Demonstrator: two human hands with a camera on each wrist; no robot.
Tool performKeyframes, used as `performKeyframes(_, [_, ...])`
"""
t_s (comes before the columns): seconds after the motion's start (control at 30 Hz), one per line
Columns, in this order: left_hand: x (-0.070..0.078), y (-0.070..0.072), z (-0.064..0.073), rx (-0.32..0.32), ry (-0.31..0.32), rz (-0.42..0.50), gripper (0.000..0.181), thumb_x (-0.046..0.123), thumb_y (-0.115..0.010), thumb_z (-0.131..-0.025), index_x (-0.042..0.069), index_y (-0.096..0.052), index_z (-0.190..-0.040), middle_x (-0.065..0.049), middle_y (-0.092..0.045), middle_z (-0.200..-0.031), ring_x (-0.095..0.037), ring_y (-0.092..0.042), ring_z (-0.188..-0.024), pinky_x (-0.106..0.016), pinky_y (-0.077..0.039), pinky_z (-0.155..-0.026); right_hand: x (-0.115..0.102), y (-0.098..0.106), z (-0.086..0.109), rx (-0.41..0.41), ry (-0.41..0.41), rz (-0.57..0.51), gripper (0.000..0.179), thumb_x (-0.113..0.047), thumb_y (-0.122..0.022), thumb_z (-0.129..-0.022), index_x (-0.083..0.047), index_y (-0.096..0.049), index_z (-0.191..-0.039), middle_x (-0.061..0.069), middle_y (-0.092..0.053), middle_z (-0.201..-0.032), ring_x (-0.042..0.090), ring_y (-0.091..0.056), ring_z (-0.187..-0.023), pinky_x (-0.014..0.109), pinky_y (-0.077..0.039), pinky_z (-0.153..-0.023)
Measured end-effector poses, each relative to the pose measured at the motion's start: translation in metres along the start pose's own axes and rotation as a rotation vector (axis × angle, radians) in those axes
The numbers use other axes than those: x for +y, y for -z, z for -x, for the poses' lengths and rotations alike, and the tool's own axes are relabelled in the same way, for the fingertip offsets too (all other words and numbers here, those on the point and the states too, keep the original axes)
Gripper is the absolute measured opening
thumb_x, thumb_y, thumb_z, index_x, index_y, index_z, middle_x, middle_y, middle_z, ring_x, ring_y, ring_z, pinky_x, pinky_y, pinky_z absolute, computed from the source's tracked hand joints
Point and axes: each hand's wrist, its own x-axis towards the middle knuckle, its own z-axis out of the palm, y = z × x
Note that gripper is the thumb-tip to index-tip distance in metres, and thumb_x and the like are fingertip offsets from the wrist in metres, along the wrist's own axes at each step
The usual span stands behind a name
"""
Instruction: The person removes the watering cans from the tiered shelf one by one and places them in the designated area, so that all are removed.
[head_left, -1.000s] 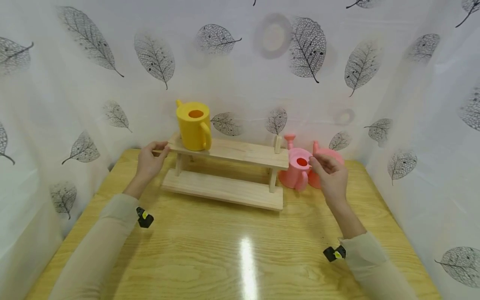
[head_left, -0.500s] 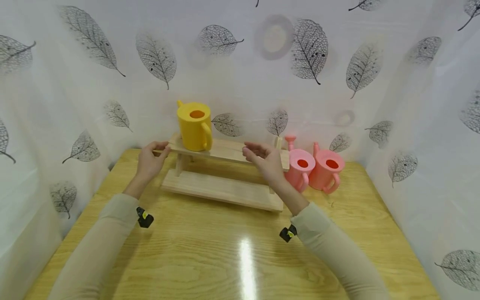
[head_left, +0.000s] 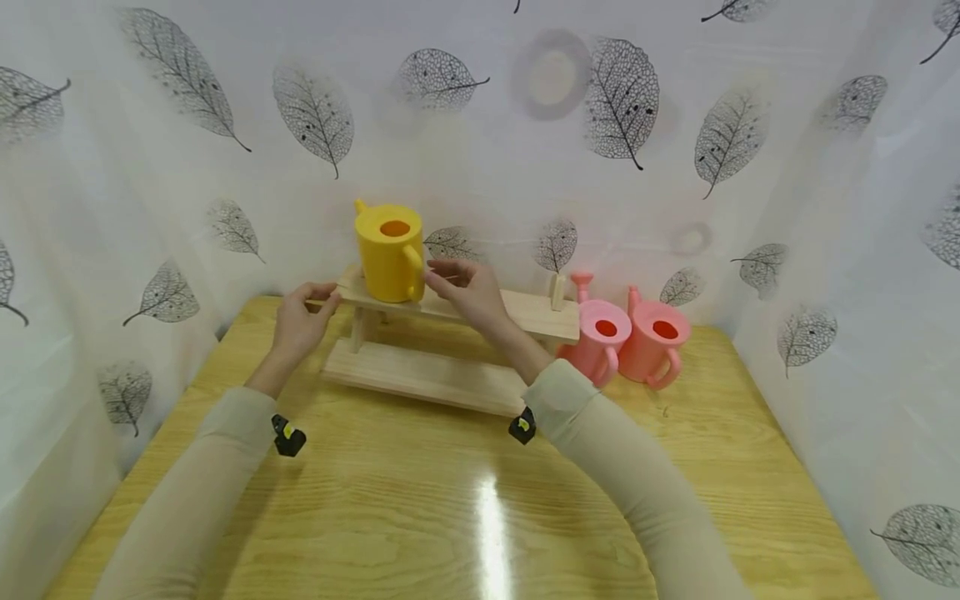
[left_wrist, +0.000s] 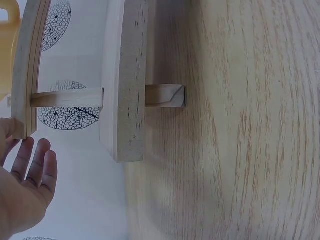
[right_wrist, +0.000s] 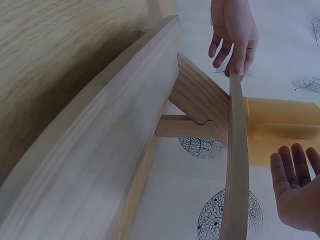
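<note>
A yellow watering can (head_left: 381, 265) stands upright on the left part of a two-tier wooden shelf's upper board (head_left: 528, 312). My left hand (head_left: 302, 323) pinches the left end of that board, thumb on top and fingers below, as the left wrist view shows of the hand (left_wrist: 25, 195). My right hand (head_left: 472, 293) is beside the can's handle, above the board. Its fingers look extended and hold nothing; in the right wrist view, the right hand (right_wrist: 297, 195) faces the yellow can (right_wrist: 277, 107) with fingers spread.
Two pink watering cans, a lighter one (head_left: 587, 354) and a darker one (head_left: 636, 350), stand on the wooden table (head_left: 390, 500) right of the shelf. The shelf's lower board (head_left: 423, 375) sits low over the table. A leaf-patterned white curtain (head_left: 487, 167) hangs behind.
My right hand has moved left from the pink cans, across the upper board, to beside the yellow can. The left hand has stayed at the board's end; the cans have not moved.
</note>
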Motion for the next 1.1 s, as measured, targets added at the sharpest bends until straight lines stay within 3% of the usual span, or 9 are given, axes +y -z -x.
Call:
performKeyframes(0.2, [-0.001, 0.0, 0.0, -0.004, 0.006, 0.004, 0.041, 0.028, -0.058, -0.11, -0.002, -0.065, -0.137, -0.026, -0.067, -0.128, -0.024, -0.062, -0.099, -0.006, -0.044, -0.067, -0.003, -0.017, -0.015, -0.001, -0.017, 0.071, 0.032, -0.028, -0.075, -0.1, -0.005, -0.075, -0.123, 0.015, -0.078, -0.119, 0.02, -0.073, -0.101, 0.026, -0.061, -0.088])
performKeyframes(0.37, [-0.002, 0.0, 0.0, 0.0, 0.01, 0.0, 0.041, 0.029, -0.058, -0.109, -0.001, -0.065, -0.137, -0.025, -0.067, -0.128, -0.019, -0.06, -0.096, -0.006, -0.044, -0.067, -0.006, -0.024, -0.02, 0.001, -0.058, 0.051, 0.032, -0.03, -0.076, -0.099, -0.005, -0.077, -0.118, 0.013, -0.078, -0.114, 0.02, -0.072, -0.097, 0.03, -0.063, -0.087])
performKeyframes(0.5, [-0.002, -0.001, 0.0, 0.001, 0.007, 0.004, 0.041, 0.029, -0.058, -0.109, -0.001, -0.065, -0.136, -0.026, -0.067, -0.128, -0.024, -0.063, -0.098, -0.006, -0.044, -0.067, -0.009, -0.023, -0.02, -0.017, -0.065, 0.044, 0.032, -0.028, -0.075, -0.1, -0.003, -0.076, -0.119, 0.015, -0.077, -0.115, 0.024, -0.072, -0.099, 0.033, -0.065, -0.087])
performKeyframes(0.73, [-0.002, -0.002, -0.001, 0.026, 0.015, 0.043, 0.037, 0.025, -0.062, -0.107, -0.001, -0.067, -0.133, -0.023, -0.069, -0.123, -0.018, -0.062, -0.093, -0.009, -0.045, -0.068, -0.01, -0.014, -0.015, -0.061, -0.045, 0.072, 0.029, -0.024, -0.073, -0.101, -0.003, -0.075, -0.121, 0.018, -0.077, -0.118, 0.028, -0.074, -0.103, 0.036, -0.065, -0.089])
performKeyframes(0.9, [-0.004, -0.001, -0.001, 0.006, 0.01, 0.018, 0.039, 0.028, -0.06, -0.109, -0.001, -0.065, -0.135, -0.025, -0.068, -0.127, -0.016, -0.06, -0.093, -0.007, -0.045, -0.068, -0.01, -0.002, -0.005, -0.069, -0.055, 0.017, 0.029, -0.02, -0.072, -0.102, -0.002, -0.074, -0.124, 0.019, -0.076, -0.122, 0.031, -0.075, -0.109, 0.038, -0.065, -0.091])
performKeyframes(1.1, [-0.005, -0.002, -0.003, 0.002, 0.001, 0.01, 0.04, 0.028, -0.06, -0.109, -0.002, -0.065, -0.135, -0.027, -0.068, -0.126, -0.008, -0.058, -0.088, -0.007, -0.045, -0.067, -0.011, 0.02, 0.012, -0.052, -0.049, -0.045, 0.027, -0.014, -0.07, -0.103, 0.002, -0.073, -0.124, 0.009, -0.077, -0.109, 0.019, -0.075, -0.1, 0.038, -0.064, -0.092])
